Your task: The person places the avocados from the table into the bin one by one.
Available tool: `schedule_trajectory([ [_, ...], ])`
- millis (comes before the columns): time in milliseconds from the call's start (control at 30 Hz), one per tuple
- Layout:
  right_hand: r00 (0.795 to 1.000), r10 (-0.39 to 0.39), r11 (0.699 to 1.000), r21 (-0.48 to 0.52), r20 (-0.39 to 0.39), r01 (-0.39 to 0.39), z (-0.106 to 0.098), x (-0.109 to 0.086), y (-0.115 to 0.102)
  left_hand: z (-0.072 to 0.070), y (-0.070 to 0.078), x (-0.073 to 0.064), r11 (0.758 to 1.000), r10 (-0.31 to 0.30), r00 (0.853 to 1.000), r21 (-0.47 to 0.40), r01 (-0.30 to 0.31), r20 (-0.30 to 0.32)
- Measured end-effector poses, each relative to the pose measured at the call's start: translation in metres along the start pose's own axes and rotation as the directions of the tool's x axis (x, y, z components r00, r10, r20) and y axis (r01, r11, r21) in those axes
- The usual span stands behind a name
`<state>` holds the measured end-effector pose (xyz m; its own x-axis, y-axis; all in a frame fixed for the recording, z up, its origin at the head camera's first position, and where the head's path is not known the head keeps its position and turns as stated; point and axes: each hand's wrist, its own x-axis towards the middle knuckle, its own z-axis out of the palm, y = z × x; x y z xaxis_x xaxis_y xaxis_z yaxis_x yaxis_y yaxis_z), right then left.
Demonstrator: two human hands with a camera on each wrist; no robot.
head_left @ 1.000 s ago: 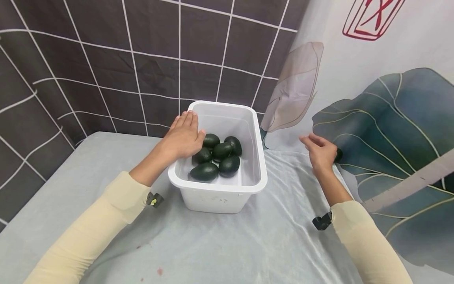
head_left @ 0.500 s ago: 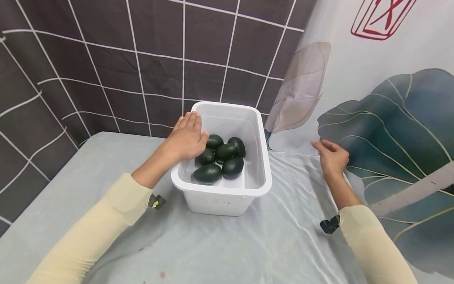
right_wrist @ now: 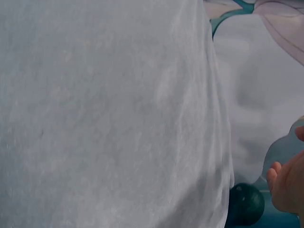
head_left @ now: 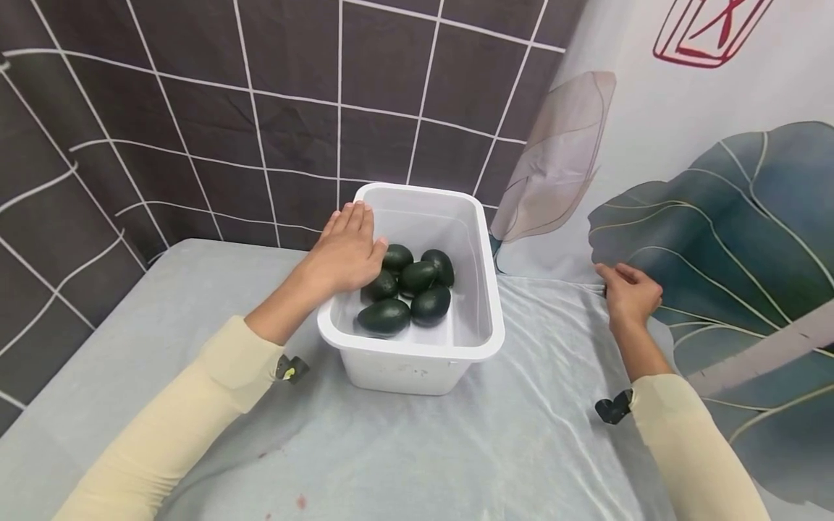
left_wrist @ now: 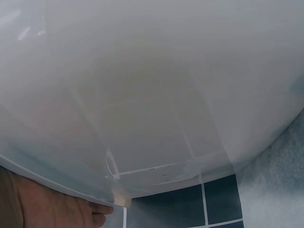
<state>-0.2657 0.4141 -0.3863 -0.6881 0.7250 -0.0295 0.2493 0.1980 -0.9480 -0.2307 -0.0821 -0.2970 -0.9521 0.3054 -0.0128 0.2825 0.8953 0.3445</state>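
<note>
Several dark green avocados [head_left: 384,316] lie in a white plastic tub [head_left: 410,373] on the cloth-covered table. My left hand [head_left: 345,250] rests on the tub's left rim, fingers straight and thumb towards the inside; that stretch of rim is hidden under it. Off to the right, my right hand [head_left: 632,293] reaches over the table's right edge, with its thumb out and fingers loosely bent. In the right wrist view another dark green avocado [right_wrist: 247,204] shows by the table edge, just beside that hand, partly cut off by the cloth. The right palm is mostly hidden.
Grey cloth [head_left: 521,449] with wrinkles covers the table. A dark sheet with white grid lines [head_left: 280,123] hangs behind the tub. On the right hangs a white sheet printed with large blue-green leaves [head_left: 736,210].
My right hand has moved further right. The avocado that showed beside it in the head view a second ago is now out of sight there. The left hand stays on the rim.
</note>
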Motion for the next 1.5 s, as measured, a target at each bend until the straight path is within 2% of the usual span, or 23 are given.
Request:
schedule_trajectory([
  [200,0.999,0.032,0.998,0.050,-0.042,-0.029,-0.005,0.005,0.002,-0.001,0.000,0.000,1.000,0.004,1.000,-0.003,-0.004,0.005],
  [433,0.991,0.109,0.990,0.103,-0.081,-0.100,-0.009,0.011,0.004,0.000,-0.001,0.000,1.000,0.008,1.000,-0.001,-0.008,-0.002],
  [633,0.982,0.144,0.987,0.088,-0.121,-0.134,-0.012,0.014,0.009,0.000,0.000,0.000,1.000,0.010,1.000,-0.012,-0.010,-0.002],
  [1000,0.967,0.138,0.985,0.128,-0.214,-0.112,0.002,0.013,0.017,0.000,0.000,-0.001,1.000,0.001,1.000,-0.014,-0.002,-0.008],
  [1133,0.964,0.148,0.979,0.172,-0.222,-0.110,0.005,0.015,0.020,0.000,0.000,0.000,1.000,0.004,1.000,-0.015,-0.004,-0.012],
  [1500,0.930,0.244,0.953,0.248,-0.276,-0.176,0.003,0.022,0.031,0.001,-0.001,0.000,1.000,-0.003,1.000,-0.012,0.003,-0.009],
])
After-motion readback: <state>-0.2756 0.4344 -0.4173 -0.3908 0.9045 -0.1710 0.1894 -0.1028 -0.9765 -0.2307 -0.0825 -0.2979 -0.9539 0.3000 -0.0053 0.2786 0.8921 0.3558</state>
